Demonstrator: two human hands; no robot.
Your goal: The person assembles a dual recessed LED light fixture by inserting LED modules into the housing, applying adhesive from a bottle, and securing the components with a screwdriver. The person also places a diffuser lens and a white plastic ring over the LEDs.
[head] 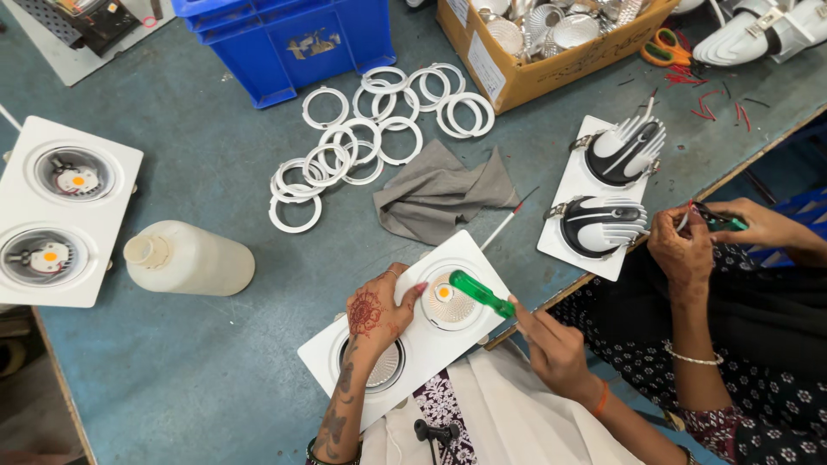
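Steadying a white twin-lamp fixture [422,344] on the worktop [215,362], left hand [375,314] spread wide; right hand [551,344] grips a green-handled screwdriver [481,294].

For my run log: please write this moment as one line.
left hand: steadies white twin light fixture | right hand: holds green-handled screwdriver on it
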